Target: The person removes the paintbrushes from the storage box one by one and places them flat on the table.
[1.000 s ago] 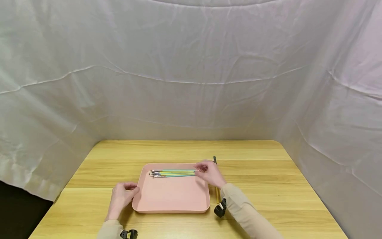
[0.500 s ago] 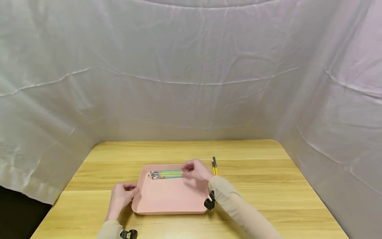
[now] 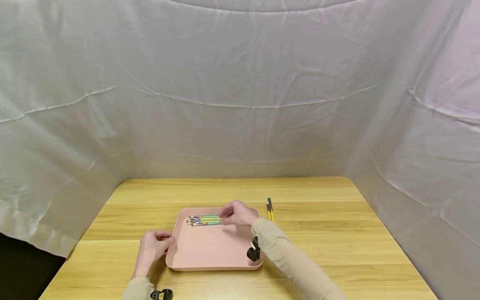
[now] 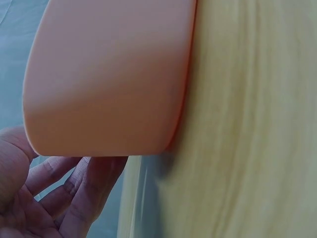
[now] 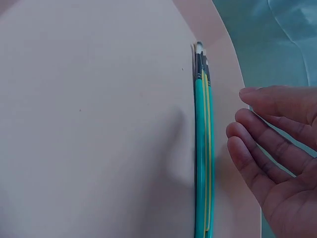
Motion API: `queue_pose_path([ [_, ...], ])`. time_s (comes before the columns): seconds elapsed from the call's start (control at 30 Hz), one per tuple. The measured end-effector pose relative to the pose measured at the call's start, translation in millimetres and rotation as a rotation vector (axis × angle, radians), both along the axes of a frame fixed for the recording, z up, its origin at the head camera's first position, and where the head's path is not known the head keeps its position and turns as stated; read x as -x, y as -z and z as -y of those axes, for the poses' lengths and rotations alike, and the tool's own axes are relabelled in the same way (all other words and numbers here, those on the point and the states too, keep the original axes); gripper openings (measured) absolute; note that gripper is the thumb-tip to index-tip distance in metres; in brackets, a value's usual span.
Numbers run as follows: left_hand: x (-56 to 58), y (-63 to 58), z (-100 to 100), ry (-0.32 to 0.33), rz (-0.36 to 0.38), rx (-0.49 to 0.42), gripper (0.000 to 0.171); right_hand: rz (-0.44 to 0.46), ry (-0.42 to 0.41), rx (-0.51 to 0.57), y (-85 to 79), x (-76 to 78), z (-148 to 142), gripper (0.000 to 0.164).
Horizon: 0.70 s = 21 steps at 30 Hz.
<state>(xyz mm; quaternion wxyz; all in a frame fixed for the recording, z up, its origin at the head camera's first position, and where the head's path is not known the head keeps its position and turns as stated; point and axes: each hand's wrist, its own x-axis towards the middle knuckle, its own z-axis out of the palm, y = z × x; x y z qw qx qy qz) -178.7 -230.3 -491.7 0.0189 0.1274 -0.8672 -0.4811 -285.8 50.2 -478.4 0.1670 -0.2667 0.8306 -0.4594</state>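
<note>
A pink tray (image 3: 213,250) lies on the wooden table, and its left end fills much of the left wrist view. My left hand (image 3: 151,248) holds the tray's left rim, thumb and fingers at the edge; the tray hides some fingertips in the left wrist view. Several thin paintbrushes (image 3: 204,221) with green and yellow handles lie side by side along the tray's far side, bristles to the left. Over their handle ends is my right hand (image 3: 238,213), its fingers loosely bent. In the right wrist view the fingers (image 5: 262,141) are apart from the brushes and hold nothing.
Two larger yellow-handled brushes (image 3: 270,210) with dark bristles lie on the table (image 3: 330,233) just right of the tray, partly hidden by my right sleeve (image 3: 288,254). Grey curtains (image 3: 240,137) stand behind the table and along its sides.
My right hand has moved left along the brushes, from the tray's right end toward its middle. The left hand stays at the tray's rim. The brushes look unmoved.
</note>
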Motion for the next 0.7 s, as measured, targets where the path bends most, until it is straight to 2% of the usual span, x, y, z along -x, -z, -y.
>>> queue_pose_path([
  [0.37, 1.9, 2.5, -2.2, -0.009, 0.014, -0.022, 0.026, 0.028, 0.012, -0.022, 6.5, 2.1, 5.9, 0.022],
  [0.7, 2.4, -0.2, -4.8, 0.000, 0.002, -0.004, 0.026, -0.005, 0.013, -0.046, 10.3, 2.9, 9.7, 0.019],
])
